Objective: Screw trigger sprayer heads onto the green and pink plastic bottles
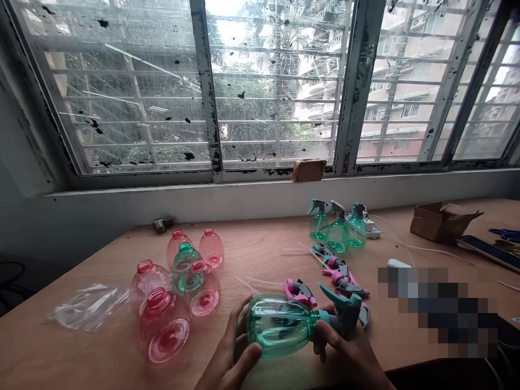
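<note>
Presently, head view: left hand (231, 355) grips the body of a green spray bottle (280, 327); right hand (352, 346) closed around its neck.
Position: on its side, above the near table (97, 360).
Behind it: pink-and-grey spray heads (299, 295), partly hidden.
Left: 5 pink bottles (203, 290) crowding 1 green bottle (184, 262); plastic bag (91, 307).
Far side: 3 upright spray bottles (337, 237), carton (434, 223) rightward.

We note a wood-toned surface (260, 238), far edge along a pale low wall (244, 203). Above it, wide windows (272, 81): smudged glass, grey frames (205, 86) with dark chipped patches. Bars (260, 99) behind the panes; beyond, we see trees (162, 97) and pale buildings (426, 86). Daylight over the far edge; shaded side wall (22, 151) past the left edge.
</note>
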The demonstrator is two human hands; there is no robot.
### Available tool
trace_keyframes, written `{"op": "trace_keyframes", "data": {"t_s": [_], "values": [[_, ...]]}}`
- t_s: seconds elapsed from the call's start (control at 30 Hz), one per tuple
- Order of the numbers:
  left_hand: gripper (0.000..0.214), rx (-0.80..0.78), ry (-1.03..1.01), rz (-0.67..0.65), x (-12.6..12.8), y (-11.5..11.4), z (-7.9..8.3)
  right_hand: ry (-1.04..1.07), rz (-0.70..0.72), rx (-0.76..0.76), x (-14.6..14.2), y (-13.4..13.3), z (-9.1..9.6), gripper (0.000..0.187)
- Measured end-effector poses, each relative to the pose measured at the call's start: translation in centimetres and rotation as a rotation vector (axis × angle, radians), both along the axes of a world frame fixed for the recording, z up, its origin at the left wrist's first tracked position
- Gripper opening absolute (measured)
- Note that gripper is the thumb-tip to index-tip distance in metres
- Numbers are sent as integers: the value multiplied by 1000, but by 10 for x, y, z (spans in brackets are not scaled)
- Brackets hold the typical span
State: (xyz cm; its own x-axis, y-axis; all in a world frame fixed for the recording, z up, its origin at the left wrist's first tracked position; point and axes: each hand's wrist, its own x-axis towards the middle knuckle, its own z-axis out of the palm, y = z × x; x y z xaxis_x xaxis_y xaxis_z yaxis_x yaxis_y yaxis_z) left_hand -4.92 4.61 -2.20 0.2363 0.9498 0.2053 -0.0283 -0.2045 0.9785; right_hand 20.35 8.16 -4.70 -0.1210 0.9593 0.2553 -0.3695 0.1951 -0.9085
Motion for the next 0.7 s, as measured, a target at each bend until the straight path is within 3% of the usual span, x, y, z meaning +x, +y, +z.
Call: {"op": "trace_keyframes", "data": {"t_s": [0.1,0.17,0.33,0.4,0.57,0.7], "values": [[70,-70,7,80,-2,1,-5,-11,5,4,1,-1,1,43],[72,-59,19,65,-2,-1,-7,-20,1,0,2,-1,2,44],[76,184,228,69,-5,-5,-7,-18,1,-5,4,1,2,39],[80,210,309,67,-7,-4,-5,1,7,1,4,1,0,37],[84,29,144,-35,-3,-2,2,-12,-6,32,5,0,-3,36],[82,-66,39,24,2,-4,0,-53,19,38,7,1,-3,36]]}}
